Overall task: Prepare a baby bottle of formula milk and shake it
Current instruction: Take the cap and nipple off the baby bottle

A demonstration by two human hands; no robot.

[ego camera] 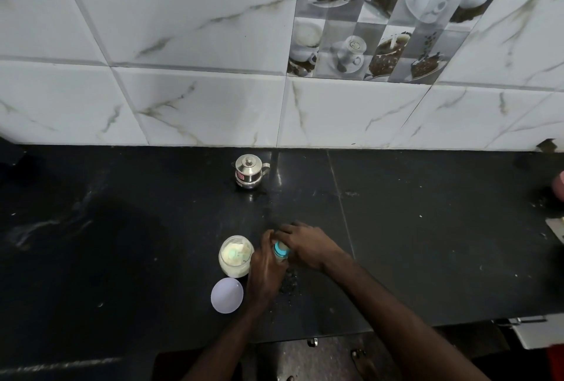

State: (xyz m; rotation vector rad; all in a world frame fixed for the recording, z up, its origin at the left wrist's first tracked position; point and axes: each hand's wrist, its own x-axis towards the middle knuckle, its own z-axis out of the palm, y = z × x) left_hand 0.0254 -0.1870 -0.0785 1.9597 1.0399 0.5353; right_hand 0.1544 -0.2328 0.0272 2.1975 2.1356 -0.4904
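Gripping baby bottle (279,251) roughly upright: left hand (264,273) wraps body, right hand (305,244) curls over top from right.

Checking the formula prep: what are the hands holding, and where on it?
The baby bottle: the left hand grips its body, the right hand curls over its top.

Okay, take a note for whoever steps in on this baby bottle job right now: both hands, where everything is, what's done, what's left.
Left hand grips the baby bottle on the counter.
Right hand curls over its teal-ringed top.
Formula jar stands open left of the bottle, its lid lying nearer the person.
Steel pot, lidded, by the wall.
Done: jar opened; bottle's fill hidden.
Left: secure the top, shake, probably recap the jar.
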